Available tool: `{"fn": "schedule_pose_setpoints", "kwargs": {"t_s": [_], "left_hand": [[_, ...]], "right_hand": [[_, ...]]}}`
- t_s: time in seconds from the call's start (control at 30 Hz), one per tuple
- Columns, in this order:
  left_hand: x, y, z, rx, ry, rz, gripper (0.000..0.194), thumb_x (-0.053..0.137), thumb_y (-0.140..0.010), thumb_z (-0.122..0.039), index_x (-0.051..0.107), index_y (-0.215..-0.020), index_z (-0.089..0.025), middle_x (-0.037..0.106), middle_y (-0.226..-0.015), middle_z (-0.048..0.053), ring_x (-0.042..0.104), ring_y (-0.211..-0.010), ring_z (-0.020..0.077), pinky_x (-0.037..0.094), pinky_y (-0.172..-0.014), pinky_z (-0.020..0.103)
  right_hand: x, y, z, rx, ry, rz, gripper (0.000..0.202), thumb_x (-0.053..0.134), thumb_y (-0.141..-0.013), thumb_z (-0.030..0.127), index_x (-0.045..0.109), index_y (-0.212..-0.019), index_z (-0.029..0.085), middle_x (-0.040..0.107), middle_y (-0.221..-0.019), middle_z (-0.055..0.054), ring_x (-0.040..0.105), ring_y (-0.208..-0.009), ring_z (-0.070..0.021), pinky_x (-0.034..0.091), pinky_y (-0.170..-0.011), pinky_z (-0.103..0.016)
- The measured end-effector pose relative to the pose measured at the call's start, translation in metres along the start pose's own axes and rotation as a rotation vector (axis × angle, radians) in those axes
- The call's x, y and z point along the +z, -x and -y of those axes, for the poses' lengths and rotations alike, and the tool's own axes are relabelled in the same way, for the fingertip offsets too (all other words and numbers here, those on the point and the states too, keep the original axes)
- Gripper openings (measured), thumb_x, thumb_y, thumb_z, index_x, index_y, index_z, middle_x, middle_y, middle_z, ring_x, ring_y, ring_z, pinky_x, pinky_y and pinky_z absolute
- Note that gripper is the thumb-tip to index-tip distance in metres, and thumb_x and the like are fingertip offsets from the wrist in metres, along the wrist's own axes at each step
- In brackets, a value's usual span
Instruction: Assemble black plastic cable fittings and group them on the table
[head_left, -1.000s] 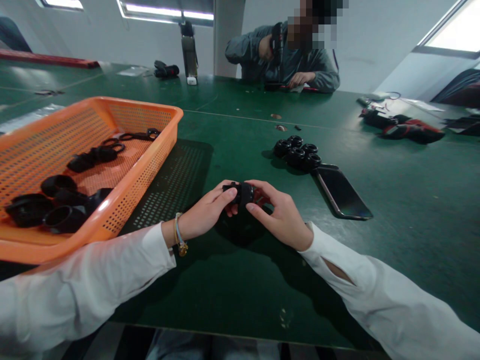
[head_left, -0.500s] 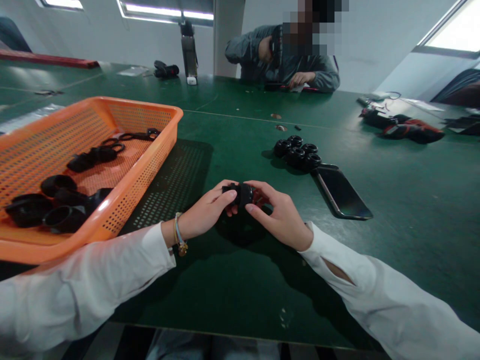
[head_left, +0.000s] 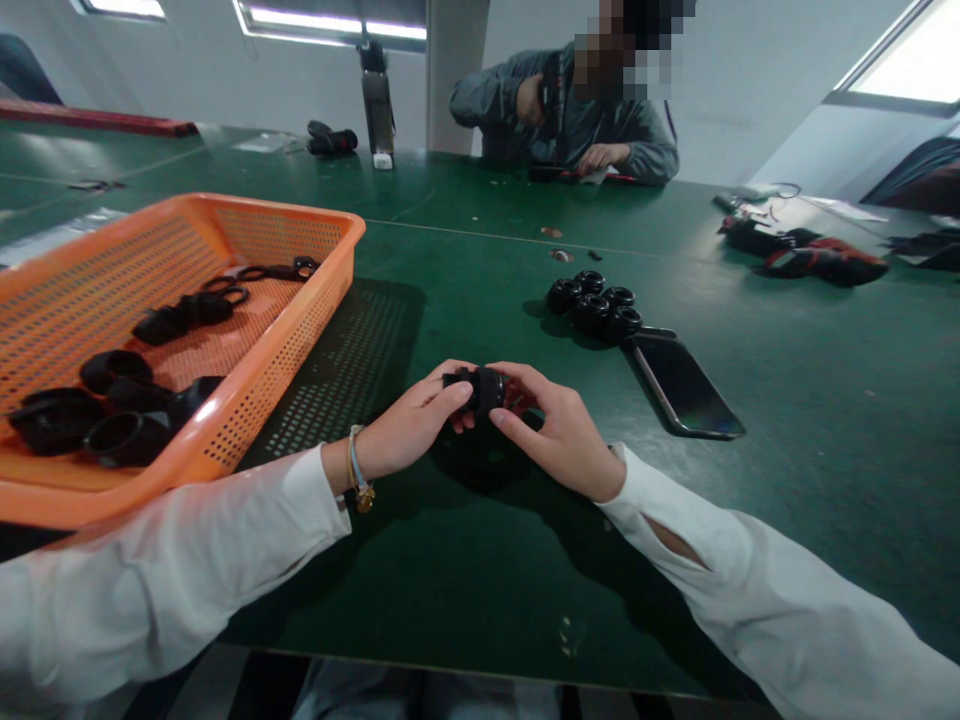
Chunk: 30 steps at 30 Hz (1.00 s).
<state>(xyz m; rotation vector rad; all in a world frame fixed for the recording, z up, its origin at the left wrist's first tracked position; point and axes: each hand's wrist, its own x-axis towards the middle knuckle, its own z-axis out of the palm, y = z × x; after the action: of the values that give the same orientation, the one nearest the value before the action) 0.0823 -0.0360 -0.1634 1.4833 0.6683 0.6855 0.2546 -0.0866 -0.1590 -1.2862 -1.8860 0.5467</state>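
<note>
A small black cylindrical part [head_left: 489, 390] is held between my two hands above the green table. My left hand [head_left: 420, 415] grips its left end, thumb on top. Around its right end are the fingers of my right hand [head_left: 551, 425], thumb at the near side and index finger over the far side. Several black ring-like parts [head_left: 592, 303] stand in a cluster beyond my right hand. An orange basket [head_left: 281, 375] to the left contains several black parts [head_left: 127, 437].
A phone [head_left: 686, 385] lies right of my right hand, touching the ring cluster. Across the green table [head_left: 480, 600] sits a person [head_left: 510, 110] holding a dark tool. Black and red items [head_left: 825, 260] lie at the far right. A dark upright device [head_left: 378, 105] stands at the back.
</note>
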Motion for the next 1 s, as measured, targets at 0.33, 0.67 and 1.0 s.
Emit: {"fn": "schedule_pose_setpoints", "kwargs": {"t_s": [0.33,0.67,1.0], "left_hand": [[0.0001,0.0003,-0.0005,0.006,-0.017,0.011,0.029,0.047,-0.081,-0.040,0.051,-0.091,-0.013,0.050,-0.071,-0.001,0.048,-0.064,0.0122,0.040,-0.061,0.027],[0.0002,-0.0005,-0.0008,0.019,-0.030,0.017,0.028,0.045,-0.081,-0.040,0.049,-0.090,-0.014,0.049,-0.070,-0.002,0.047,-0.062,0.0113,0.039,-0.059,0.026],[0.0003,0.0006,-0.0021,-0.016,0.001,0.004,0.027,0.048,-0.082,-0.038,0.050,-0.095,-0.014,0.051,-0.071,-0.002,0.049,-0.063,0.0115,0.039,-0.061,0.026]], "right_hand": [[0.0005,0.0002,-0.0004,0.016,-0.022,0.005,0.031,0.051,-0.080,0.025,0.054,-0.110,0.018,0.067,-0.080,-0.003,0.062,-0.065,-0.0154,0.052,-0.060,-0.029],[0.0001,0.0001,-0.0002,0.018,-0.019,0.012,0.031,0.051,-0.080,0.025,0.054,-0.110,0.018,0.067,-0.080,-0.003,0.062,-0.065,-0.0148,0.052,-0.060,-0.028],[-0.0003,0.0000,0.0001,0.027,-0.010,0.024,0.031,0.051,-0.080,0.025,0.053,-0.110,0.019,0.067,-0.080,-0.002,0.062,-0.065,-0.0152,0.052,-0.060,-0.029]]}}
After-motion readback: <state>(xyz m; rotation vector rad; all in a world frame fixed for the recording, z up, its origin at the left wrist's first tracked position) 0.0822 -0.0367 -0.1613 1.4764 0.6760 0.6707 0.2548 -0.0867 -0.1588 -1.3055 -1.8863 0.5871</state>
